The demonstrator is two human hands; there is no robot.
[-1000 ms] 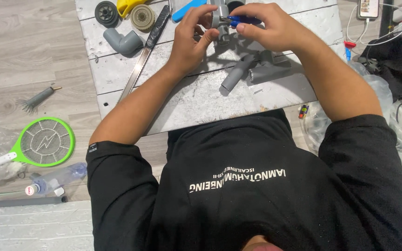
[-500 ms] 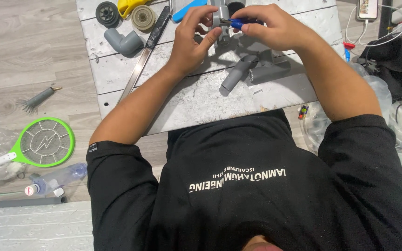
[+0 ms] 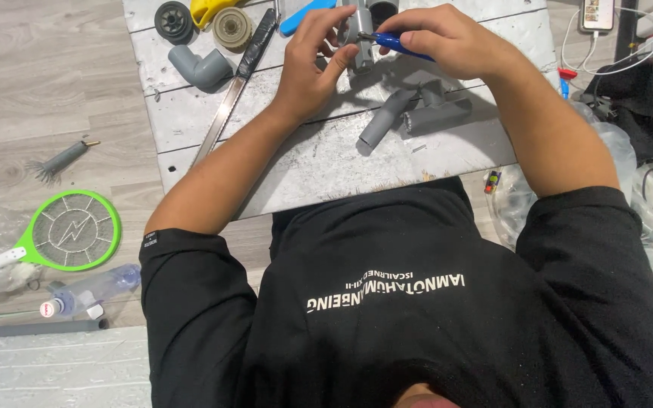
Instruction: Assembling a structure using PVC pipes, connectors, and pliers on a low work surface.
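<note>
Left hand (image 3: 313, 68) fingers pinch grey pipe fitting (image 3: 358, 30); right hand (image 3: 440, 38) fingers pinch blue-handled tool (image 3: 398, 44) against it, above whitewashed board (image 3: 326, 159).

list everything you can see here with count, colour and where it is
pipe fitting: 1, grey, held above the board's top edge
blue-handled tool: 1, blue, tip against the fitting
pipe pieces: a cluster, grey, mid board
elbow: 1, grey, board's upper left
saw blade: 1, metal with black wrap, beside the elbow
board: 1, whitish, on the floor
swatter racket: 1, green, floor at left
plastic bottle: 1, clear, below the racket
left hand: holds the fitting
right hand: holds the tool
</note>
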